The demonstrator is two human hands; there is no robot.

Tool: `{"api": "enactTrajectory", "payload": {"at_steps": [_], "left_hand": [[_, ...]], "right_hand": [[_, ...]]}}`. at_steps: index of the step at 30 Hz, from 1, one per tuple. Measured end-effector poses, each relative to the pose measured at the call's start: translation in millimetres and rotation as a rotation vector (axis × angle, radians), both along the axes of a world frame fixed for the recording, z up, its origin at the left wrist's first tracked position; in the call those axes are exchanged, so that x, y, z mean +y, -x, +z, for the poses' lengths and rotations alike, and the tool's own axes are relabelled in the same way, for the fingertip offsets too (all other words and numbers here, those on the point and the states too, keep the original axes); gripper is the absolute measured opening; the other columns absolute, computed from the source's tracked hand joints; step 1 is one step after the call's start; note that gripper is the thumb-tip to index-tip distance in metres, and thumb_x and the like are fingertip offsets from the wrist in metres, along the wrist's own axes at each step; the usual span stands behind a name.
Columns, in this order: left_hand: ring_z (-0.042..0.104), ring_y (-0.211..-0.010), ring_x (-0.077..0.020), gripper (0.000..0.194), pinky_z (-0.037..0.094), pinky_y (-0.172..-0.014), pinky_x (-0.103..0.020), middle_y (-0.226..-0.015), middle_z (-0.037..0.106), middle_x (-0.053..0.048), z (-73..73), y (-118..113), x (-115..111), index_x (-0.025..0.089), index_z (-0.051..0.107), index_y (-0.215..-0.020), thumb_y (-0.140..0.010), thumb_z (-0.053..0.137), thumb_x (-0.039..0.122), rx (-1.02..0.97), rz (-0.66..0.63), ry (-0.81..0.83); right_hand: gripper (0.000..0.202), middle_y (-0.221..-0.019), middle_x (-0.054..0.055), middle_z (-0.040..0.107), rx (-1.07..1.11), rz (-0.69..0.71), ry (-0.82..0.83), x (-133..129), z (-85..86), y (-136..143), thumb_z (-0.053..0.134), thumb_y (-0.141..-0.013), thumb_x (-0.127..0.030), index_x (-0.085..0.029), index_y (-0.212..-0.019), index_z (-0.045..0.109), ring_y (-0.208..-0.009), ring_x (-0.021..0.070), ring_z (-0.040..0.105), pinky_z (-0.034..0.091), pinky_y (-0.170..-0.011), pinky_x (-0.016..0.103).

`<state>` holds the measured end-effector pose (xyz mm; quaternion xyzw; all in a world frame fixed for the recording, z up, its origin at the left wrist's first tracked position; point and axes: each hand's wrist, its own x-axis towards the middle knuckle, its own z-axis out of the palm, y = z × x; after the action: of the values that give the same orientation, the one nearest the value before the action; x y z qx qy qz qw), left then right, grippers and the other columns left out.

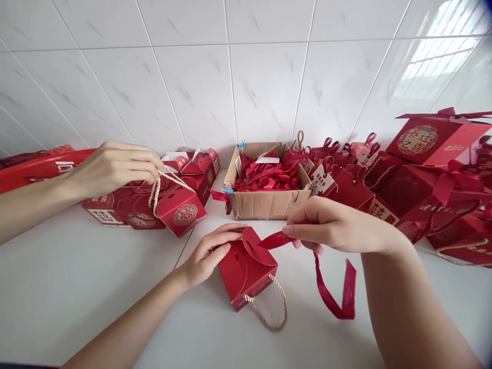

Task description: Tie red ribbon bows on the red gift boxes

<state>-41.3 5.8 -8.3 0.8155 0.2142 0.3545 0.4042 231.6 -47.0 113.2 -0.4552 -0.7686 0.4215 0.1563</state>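
A small red gift box (249, 271) with a beige rope handle (284, 307) lies on the white table in front of me. My left hand (209, 253) grips its left edge, fingers over the top and thumb on the flap. Between the thumb and fingers of my right hand (313, 225) is a dark red ribbon (277, 240). One end of the ribbon reaches the slot in the box's raised flap; the other hangs down in a loop at the right.
Another person's hand (123, 166) holds a red box (182, 211) by its rope at the left. A cardboard box (269, 205) of red ribbons stands near the tiled wall. Red boxes (426, 141) are piled at the right, more boxes (105, 210) at the left.
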Motion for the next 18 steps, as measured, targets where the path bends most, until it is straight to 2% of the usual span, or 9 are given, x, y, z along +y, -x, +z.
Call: {"api": "enactTrajectory", "payload": {"at_steps": [11,18], "left_hand": [[0.050,-0.123,-0.0245,0.036,0.040,-0.105,-0.039,-0.134,0.054,-0.008,-2.8,-0.5,0.3,0.024,0.064,-0.118,-0.094,0.039,0.017,-0.027,-0.001,-0.023],[0.051,-0.122,-0.0257,0.035,0.042,-0.103,-0.039,-0.133,0.054,-0.009,1.5,-1.8,-0.5,0.023,0.065,-0.117,-0.094,0.039,0.019,-0.003,0.003,-0.012]], "right_hand": [[0.031,-0.054,-0.002,0.053,0.052,0.011,0.003,2.5,-4.7,2.2,0.048,-0.089,-0.030,-0.016,-0.062,0.057,-0.051,0.0083,0.048,0.036,-0.049,0.021],[0.028,-0.057,-0.001,0.054,0.056,-0.005,0.033,1.6,-4.8,4.8,0.050,-0.088,-0.031,-0.016,-0.065,0.057,-0.053,0.0094,0.050,0.037,-0.049,0.021]]}}
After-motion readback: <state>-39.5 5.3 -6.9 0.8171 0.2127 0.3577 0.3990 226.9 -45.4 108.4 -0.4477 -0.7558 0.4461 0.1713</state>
